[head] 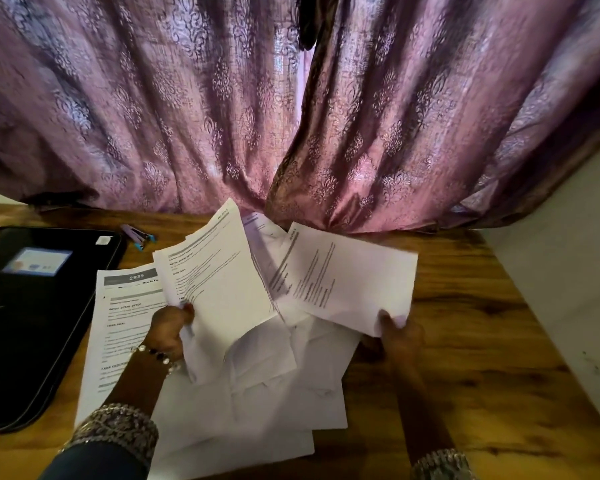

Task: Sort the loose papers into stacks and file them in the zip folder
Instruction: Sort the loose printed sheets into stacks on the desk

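Note:
Loose white papers (257, 393) lie in a messy pile on the wooden table (482, 358). My left hand (168, 330) grips a printed sheet (219, 282) by its lower left edge and holds it lifted above the pile. My right hand (397, 332) pinches the lower right corner of a second printed sheet (347, 275), also raised. A further printed page (122, 327) lies flat at the left of the pile. The black zip folder (32, 313) lies closed on the table's left side, with a card in its front window.
Two pens (138, 234) lie behind the folder's far corner. A purple patterned curtain (291, 109) hangs down to the table's back edge. A white wall (568, 271) borders the table on the right.

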